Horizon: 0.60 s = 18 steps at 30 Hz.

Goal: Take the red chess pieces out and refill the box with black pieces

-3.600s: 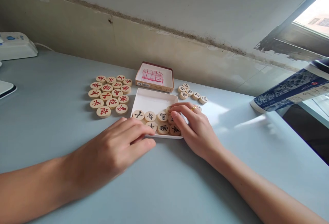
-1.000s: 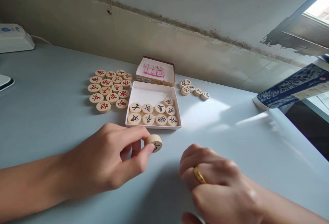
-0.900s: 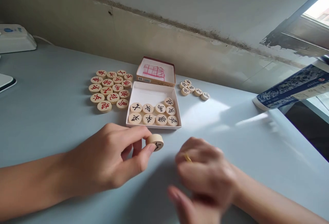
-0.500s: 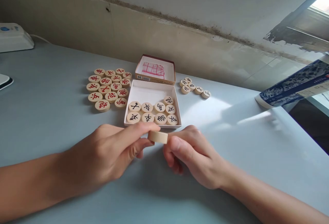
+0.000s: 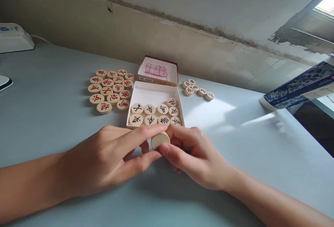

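Between both hands, just in front of the white box, a round wooden Chinese chess piece [image 5: 160, 141] is tilted with a blank face toward me. My left hand [image 5: 114, 154] grips it from the left, index finger along its top edge and thumb below. From the right, my right hand [image 5: 195, 154] pinches it, thumb on the near face; its other fingers are partly hidden. Right behind the hands, the white box [image 5: 146, 90] holds several black-marked pieces [image 5: 149, 109] in two rows, with one more piece [image 5: 171, 102] behind them at the right.
Red-marked pieces [image 5: 106, 91] lie grouped left of the box. The box lid [image 5: 156, 70], inside up, sits behind it. Several black-marked pieces [image 5: 195, 88] lie at the right. A blue patterned container [image 5: 300, 82] stands far right, a white device [image 5: 15, 37] far left. A wall closes the back.
The piece has turned from edge-on to showing its blank face. My right thumb and fingers have moved left and closed on it, while my left thumb has shifted lower.
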Available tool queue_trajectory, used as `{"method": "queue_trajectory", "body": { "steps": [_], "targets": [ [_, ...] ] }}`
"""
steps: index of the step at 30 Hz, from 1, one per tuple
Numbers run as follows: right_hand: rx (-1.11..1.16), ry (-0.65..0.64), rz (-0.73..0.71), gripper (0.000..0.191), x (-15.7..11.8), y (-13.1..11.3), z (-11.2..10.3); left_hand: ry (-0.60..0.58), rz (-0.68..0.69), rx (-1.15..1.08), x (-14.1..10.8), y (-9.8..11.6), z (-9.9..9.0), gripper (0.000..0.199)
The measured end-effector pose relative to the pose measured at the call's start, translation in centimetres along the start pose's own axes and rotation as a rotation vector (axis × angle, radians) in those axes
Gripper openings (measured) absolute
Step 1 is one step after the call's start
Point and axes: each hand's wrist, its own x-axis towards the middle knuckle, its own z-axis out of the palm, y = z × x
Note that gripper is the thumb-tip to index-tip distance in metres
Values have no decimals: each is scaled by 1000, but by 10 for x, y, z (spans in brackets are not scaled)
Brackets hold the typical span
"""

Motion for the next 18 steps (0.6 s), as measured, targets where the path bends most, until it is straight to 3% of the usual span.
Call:
{"method": "queue_trajectory", "body": {
  "steps": [6, 12, 18],
  "targets": [
    [28, 5, 20, 37, 1, 3, -2, 8, -55, -36, 0, 1, 2, 19],
    [53, -45, 45, 48, 1, 0, -4, -49, 54, -32, 0, -4, 1, 20],
    [38, -8, -2, 29, 1, 1, -1, -54, -55, -45, 0, -2, 1, 23]
  ]
}}
